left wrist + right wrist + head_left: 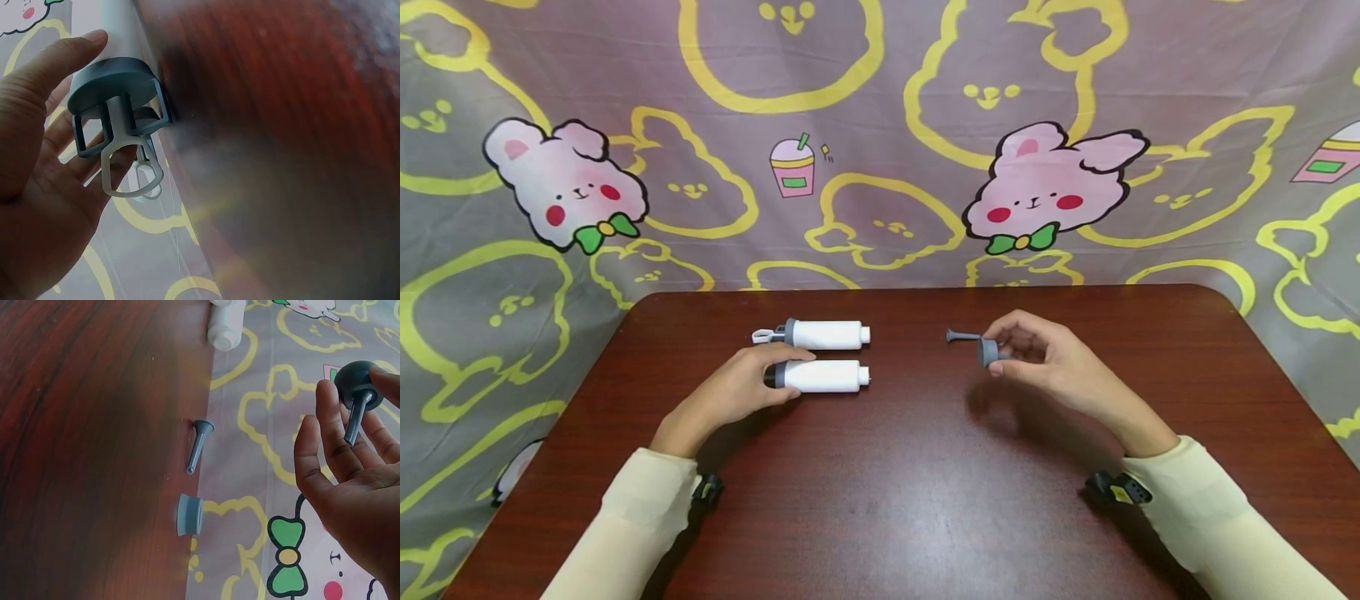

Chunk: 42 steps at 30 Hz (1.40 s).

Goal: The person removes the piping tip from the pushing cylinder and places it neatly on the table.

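Two white plastic syringes lie side by side on the table, each with a grey collar and a loop-shaped plunger handle. My left hand (pixel 741 383) grips the nearer syringe (pixel 827 377) around its collar end, thumb on the near side. Its white plunger loop (pixel 105 169) shows in the left wrist view. Just beyond it lies the farther syringe (pixel 831 335). To the right, my right hand (pixel 1048 354) pinches a grey round cup-like attachment with a short stem (pixel 355 381) above the table. Close by lies a grey flared nozzle (pixel 964 336).
A short grey cup-shaped piece (pixel 189 514) rests near the table's far edge, hidden behind the right hand in the head view. The brown wooden table (pixel 895 500) backs onto a patterned cloth (pixel 880 150) with cartoon figures.
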### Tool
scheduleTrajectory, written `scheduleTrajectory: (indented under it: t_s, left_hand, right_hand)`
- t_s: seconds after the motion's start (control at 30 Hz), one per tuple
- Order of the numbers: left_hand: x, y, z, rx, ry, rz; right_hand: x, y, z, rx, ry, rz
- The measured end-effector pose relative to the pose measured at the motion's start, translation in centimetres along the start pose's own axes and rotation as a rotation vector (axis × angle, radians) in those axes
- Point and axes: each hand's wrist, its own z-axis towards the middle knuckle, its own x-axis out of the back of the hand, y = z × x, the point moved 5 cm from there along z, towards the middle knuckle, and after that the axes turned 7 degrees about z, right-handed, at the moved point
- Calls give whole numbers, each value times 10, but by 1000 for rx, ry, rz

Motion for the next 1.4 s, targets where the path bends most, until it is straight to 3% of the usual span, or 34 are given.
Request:
scheduleTrajectory:
  t_s: [0.43,1.4]
  left_hand:
    - [1,0,-2,-5,3,1]
    - [10,3,-6,50,11,-16]
  right_hand:
    - [-1,-1,-1,3,-2,8]
    - [0,0,-3,-4,2,-7]
